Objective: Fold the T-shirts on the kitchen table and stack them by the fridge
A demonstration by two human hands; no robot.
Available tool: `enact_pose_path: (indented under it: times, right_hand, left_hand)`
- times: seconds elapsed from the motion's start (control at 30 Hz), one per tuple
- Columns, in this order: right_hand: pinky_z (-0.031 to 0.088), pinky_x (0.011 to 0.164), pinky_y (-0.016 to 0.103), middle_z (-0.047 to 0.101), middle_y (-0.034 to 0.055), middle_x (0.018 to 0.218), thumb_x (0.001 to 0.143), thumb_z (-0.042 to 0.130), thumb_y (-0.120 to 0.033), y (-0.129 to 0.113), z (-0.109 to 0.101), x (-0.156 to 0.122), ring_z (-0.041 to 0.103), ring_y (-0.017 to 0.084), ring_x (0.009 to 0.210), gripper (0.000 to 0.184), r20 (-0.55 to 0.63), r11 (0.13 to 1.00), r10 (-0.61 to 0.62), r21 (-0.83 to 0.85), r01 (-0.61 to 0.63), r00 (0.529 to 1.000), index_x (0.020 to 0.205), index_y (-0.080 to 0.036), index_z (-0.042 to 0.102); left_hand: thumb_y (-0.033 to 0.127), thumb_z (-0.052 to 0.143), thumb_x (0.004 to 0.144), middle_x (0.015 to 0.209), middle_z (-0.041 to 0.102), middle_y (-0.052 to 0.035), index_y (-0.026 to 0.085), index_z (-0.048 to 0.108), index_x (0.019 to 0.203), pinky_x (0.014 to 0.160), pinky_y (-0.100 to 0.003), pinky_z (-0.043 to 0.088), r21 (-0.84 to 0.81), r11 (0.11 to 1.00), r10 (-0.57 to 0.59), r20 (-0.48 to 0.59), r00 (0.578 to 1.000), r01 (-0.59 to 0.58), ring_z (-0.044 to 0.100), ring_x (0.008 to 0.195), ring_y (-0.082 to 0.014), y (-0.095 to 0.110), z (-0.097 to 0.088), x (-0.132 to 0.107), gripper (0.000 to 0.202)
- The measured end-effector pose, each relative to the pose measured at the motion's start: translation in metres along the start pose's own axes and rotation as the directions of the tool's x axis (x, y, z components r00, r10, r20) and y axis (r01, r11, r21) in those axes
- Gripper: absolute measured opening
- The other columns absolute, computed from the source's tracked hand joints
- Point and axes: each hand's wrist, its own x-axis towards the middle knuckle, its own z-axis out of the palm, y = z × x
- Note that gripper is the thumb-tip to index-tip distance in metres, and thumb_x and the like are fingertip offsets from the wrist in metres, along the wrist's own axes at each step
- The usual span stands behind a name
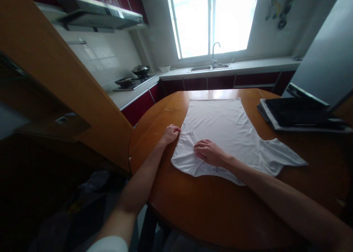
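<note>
A white T-shirt [220, 125] lies spread on the wooden table [209, 208], its hem toward the window and its collar toward me. Its left sleeve [183, 152] is folded inward over the body, while the right sleeve [284, 154] sticks out to the side. At the left edge of the shirt, my left hand [171, 133] is closed, pinching the fabric near the folded sleeve. My right hand [208, 151] rests palm down on the shirt beside that sleeve, fingers stretched out and slightly bent.
A stack of dark and white folded items [298, 114] sits at the table's right side. Beyond the table are a counter with a sink [209, 67] and a stove with pans [140, 70]. A wooden panel [91, 97] stands at the left.
</note>
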Motion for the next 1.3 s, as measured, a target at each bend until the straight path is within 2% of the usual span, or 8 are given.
enact_pose_path:
  times: [0.17, 0.3, 0.47, 0.57, 0.77, 1.03, 1.17, 1.3]
  right_hand:
    - [0.044, 0.097, 0.037, 0.072, 0.0096, 0.111, 0.102, 0.051, -0.028, -0.002, -0.001, 0.000, 0.063, 0.021, 0.108, 0.022, -0.004, 1.000, 0.010, 0.006, -0.010, 1.000, 0.100, -0.020, 0.071]
    - [0.045, 0.096, 0.038, 0.072, 0.0096, 0.112, 0.102, 0.050, -0.029, -0.002, -0.002, 0.001, 0.063, 0.021, 0.108, 0.023, -0.013, 1.000, 0.015, 0.007, -0.015, 1.000, 0.100, -0.021, 0.071]
    - [0.045, 0.095, 0.036, 0.073, 0.0081, 0.103, 0.102, 0.051, -0.025, -0.003, -0.004, 0.002, 0.064, 0.020, 0.105, 0.021, 0.023, 1.000, 0.024, 0.017, -0.024, 0.999, 0.095, -0.021, 0.071]
    - [0.046, 0.093, 0.035, 0.073, 0.0083, 0.099, 0.101, 0.052, -0.025, -0.004, -0.005, 0.002, 0.065, 0.020, 0.101, 0.022, 0.044, 0.999, 0.037, -0.004, -0.037, 0.998, 0.090, -0.020, 0.070]
    - [0.046, 0.093, 0.034, 0.073, 0.0078, 0.097, 0.101, 0.051, -0.025, -0.004, -0.005, 0.003, 0.066, 0.020, 0.098, 0.024, 0.058, 0.999, 0.042, -0.013, -0.042, 0.997, 0.086, -0.019, 0.069]
    - [0.048, 0.092, 0.034, 0.074, 0.0076, 0.098, 0.102, 0.050, -0.026, -0.002, -0.006, 0.002, 0.066, 0.019, 0.102, 0.024, 0.049, 0.999, 0.034, 0.026, -0.035, 0.998, 0.091, -0.020, 0.071]
    - [0.048, 0.093, 0.034, 0.074, 0.0076, 0.099, 0.102, 0.050, -0.026, -0.001, -0.004, 0.002, 0.066, 0.020, 0.102, 0.024, 0.042, 0.999, 0.036, 0.026, -0.037, 0.998, 0.093, -0.020, 0.071]
    - [0.048, 0.094, 0.035, 0.075, 0.0086, 0.100, 0.101, 0.053, -0.025, -0.001, -0.001, 0.003, 0.066, 0.020, 0.102, 0.022, 0.020, 0.999, 0.033, 0.036, -0.034, 0.999, 0.093, -0.020, 0.072]
  left_hand:
    - [0.009, 0.055, 0.078, 0.090, 0.069, -0.0052, 0.019, 0.078, 0.086, 0.086, -0.027, 0.054, -0.014, 1.000, 0.011, -0.076, 0.997, -0.012, 0.066, 0.086, -0.0181, 0.008, -0.001, -0.001, 0.026]
    - [0.012, 0.053, 0.087, 0.099, 0.070, -0.0068, 0.018, 0.076, 0.097, 0.087, -0.029, 0.054, -0.147, 0.957, 0.227, -0.149, 0.962, -0.248, 0.067, 0.092, -0.0180, 0.032, 0.008, -0.008, 0.026]
    - [0.021, 0.051, 0.095, 0.130, 0.066, -0.0118, 0.017, 0.069, 0.123, 0.107, -0.035, 0.047, -0.137, 0.915, 0.396, 0.121, 0.910, -0.379, 0.062, 0.120, -0.0223, 0.052, 0.030, -0.023, 0.033]
    - [0.032, 0.047, 0.100, 0.154, 0.046, -0.0148, 0.015, 0.053, 0.143, 0.120, -0.044, 0.030, -0.014, 0.920, 0.381, 0.255, 0.889, -0.391, 0.038, 0.146, -0.0272, 0.053, 0.040, -0.030, 0.047]
    - [0.041, 0.040, 0.104, 0.163, 0.027, -0.0156, 0.016, 0.039, 0.154, 0.123, -0.049, 0.019, 0.068, 0.916, 0.353, 0.337, 0.873, -0.396, 0.019, 0.153, -0.0287, 0.050, 0.042, -0.035, 0.055]
    - [0.031, 0.041, 0.103, 0.159, 0.039, -0.0127, 0.017, 0.046, 0.150, 0.123, -0.047, 0.026, -0.060, 0.930, 0.366, 0.240, 0.899, -0.363, 0.028, 0.151, -0.0256, 0.055, 0.014, -0.030, 0.049]
    - [0.030, 0.044, 0.101, 0.156, 0.043, -0.0132, 0.016, 0.047, 0.149, 0.122, -0.045, 0.029, -0.019, 0.926, 0.369, 0.257, 0.893, -0.377, 0.033, 0.149, -0.0259, 0.056, 0.011, -0.054, 0.050]
    - [0.040, 0.040, 0.104, 0.161, 0.034, -0.0127, 0.018, 0.041, 0.153, 0.123, -0.050, 0.024, 0.043, 0.930, 0.340, 0.271, 0.901, -0.364, 0.025, 0.152, -0.0274, 0.054, 0.015, -0.080, 0.053]
